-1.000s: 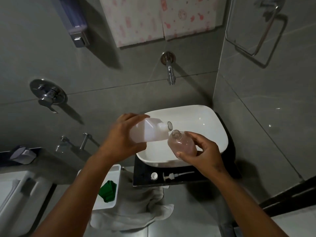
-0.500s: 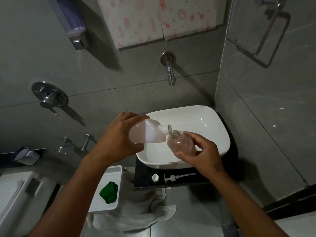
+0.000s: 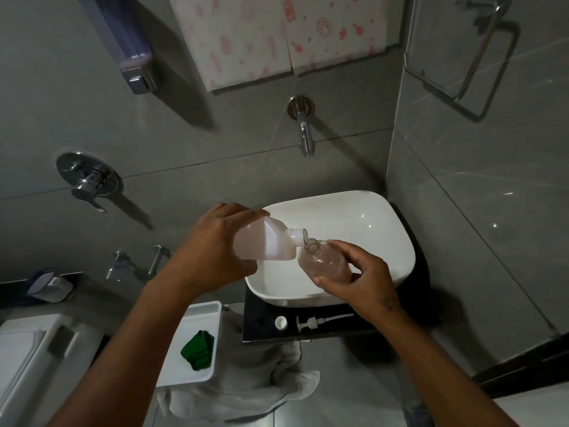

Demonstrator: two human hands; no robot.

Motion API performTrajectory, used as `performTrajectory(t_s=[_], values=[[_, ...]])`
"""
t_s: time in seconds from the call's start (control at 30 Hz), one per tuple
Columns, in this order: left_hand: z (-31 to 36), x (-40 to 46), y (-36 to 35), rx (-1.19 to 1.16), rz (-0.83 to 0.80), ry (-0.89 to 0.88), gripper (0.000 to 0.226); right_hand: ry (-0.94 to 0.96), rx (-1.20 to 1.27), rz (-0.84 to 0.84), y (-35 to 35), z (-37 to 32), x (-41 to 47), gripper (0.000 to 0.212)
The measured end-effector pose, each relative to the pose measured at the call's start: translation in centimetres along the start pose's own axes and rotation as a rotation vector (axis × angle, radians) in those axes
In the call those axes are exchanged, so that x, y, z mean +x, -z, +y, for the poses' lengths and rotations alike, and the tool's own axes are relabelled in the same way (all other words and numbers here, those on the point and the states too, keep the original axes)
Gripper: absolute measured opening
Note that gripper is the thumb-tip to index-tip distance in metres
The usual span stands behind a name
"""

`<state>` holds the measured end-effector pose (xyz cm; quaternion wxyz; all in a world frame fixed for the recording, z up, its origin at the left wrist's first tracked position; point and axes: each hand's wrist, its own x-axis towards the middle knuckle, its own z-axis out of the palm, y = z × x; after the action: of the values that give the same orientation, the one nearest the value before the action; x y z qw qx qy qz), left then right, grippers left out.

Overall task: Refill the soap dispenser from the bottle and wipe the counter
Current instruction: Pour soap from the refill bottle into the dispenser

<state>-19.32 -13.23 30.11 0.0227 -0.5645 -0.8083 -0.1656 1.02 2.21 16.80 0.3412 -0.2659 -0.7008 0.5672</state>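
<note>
My left hand (image 3: 212, 251) grips a white translucent refill bottle (image 3: 268, 241), tipped on its side with its open neck touching the mouth of the clear soap dispenser (image 3: 324, 261). My right hand (image 3: 360, 282) holds that dispenser tilted, over the front of the white basin (image 3: 369, 223). Pinkish liquid shows inside both. The dispenser's pump head (image 3: 311, 322) and a small white cap (image 3: 280, 322) lie on the black counter (image 3: 261, 329) in front of the basin. A green cloth (image 3: 198, 349) sits in a white tray (image 3: 197, 315) lower left.
A wall tap (image 3: 304, 131) hangs above the basin. A wall-mounted dispenser (image 3: 135, 63) and a mixer valve (image 3: 87, 180) are on the left wall, a towel ring (image 3: 480, 66) on the right. A grey towel (image 3: 246, 392) hangs below the counter. A toilet cistern (image 3: 30, 359) stands far left.
The refill bottle's neck has dropped closer onto the dispenser's mouth and tipped further. Both hands stayed over the basin; the camera view shifted slightly.
</note>
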Motion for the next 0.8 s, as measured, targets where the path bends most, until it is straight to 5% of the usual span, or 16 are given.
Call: performTrajectory(t_s=[0.8], values=[[0.92,-0.58,0.64,0.125,-0.014,-0.038,0.088,-0.022,-0.026,0.014,-0.32,0.26,-0.47,0.063]])
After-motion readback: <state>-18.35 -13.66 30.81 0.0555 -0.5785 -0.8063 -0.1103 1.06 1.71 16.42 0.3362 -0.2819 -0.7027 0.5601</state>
